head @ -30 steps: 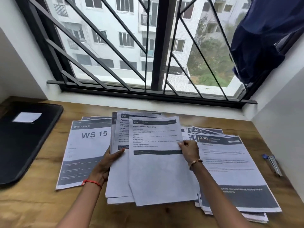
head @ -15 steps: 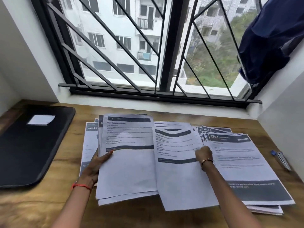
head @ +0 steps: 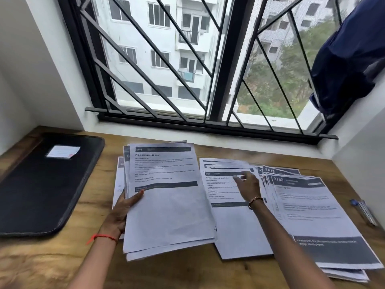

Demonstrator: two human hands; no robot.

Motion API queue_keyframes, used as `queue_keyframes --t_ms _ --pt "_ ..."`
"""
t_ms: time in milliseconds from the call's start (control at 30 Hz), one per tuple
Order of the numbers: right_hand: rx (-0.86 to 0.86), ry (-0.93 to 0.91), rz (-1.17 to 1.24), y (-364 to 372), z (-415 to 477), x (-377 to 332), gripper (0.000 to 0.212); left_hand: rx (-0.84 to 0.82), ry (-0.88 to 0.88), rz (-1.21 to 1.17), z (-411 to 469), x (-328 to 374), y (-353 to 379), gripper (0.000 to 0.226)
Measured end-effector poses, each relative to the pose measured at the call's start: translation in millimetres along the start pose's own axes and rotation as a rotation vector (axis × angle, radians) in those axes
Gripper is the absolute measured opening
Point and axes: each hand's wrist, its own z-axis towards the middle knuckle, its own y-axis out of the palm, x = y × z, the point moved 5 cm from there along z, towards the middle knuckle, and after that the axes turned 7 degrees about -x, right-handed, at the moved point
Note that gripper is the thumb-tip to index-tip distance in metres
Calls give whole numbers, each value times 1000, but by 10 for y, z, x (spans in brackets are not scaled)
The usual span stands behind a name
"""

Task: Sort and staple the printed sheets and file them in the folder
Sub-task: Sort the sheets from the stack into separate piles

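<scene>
Since half a second ago the single sheet (head: 235, 226) has come to lie flat on the surface (head: 62, 263), between the two piles, and the right hand (head: 248, 185) has let go of its right edge and moved up over its printed heading. That hand is now open, with the fingers stretched forward. It is blurred, so I cannot tell whether the fingertips touch the paper.

The left hand (head: 125, 207) grips the left stack (head: 166, 205) at its left edge, with the thumb on top and the fingers underneath. The top page of that stack is headed "Wipe baseboards clean", and it overlaps the left edge of the single sheet. A few more pages show beneath and to the left of the stack.

On the right lies the fanned right pile (head: 312, 215), its top page numbered 2763, with 3412 showing behind it. The black folder (head: 41, 184) lies closed at the far left, well apart from the sheets, with a white label (head: 62, 152) on its cover. A pen (head: 364, 211) lies near the right edge of the surface.
</scene>
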Motion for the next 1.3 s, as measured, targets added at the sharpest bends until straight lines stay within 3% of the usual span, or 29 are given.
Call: queue_keyframes --t_ms 133,267,367,400,533,667,767,933,1033,1233,1300 --pt "-292 -35 318 452 -279 -423 43 -35 -27 9 64 -54 119 31" --pt "-140 -60 305 572 -329 -573 49 -64 -29 12 79 -34 176 39" --pt "-70 -35 309 595 -349 -582 40 -78 -43 14 87 8 150 82" --pt "-65 -56 298 599 -354 -589 34 -85 -37 4 86 24 135 87" --pt "-116 -158 210 623 -306 -591 11 -68 -23 -11 107 37 31 50" --pt "-132 -153 92 562 -224 -486 29 -53 -44 -20 139 24 -19 47" --pt "-10 -66 67 361 -124 -284 29 -40 -48 -35 182 0 -44 33" --pt "199 189 1 8 3 283 20 -39 -47 -25 209 33 -103 32" --pt "223 290 -97 -89 -5 513 24 -36 -43 -16 228 78 -133 31" --pt "268 394 -307 -70 19 604 28 -22 -8 -32 278 187 -221 29" --pt "287 288 -253 13 48 411 29 -29 1 -29 289 214 -220 26"
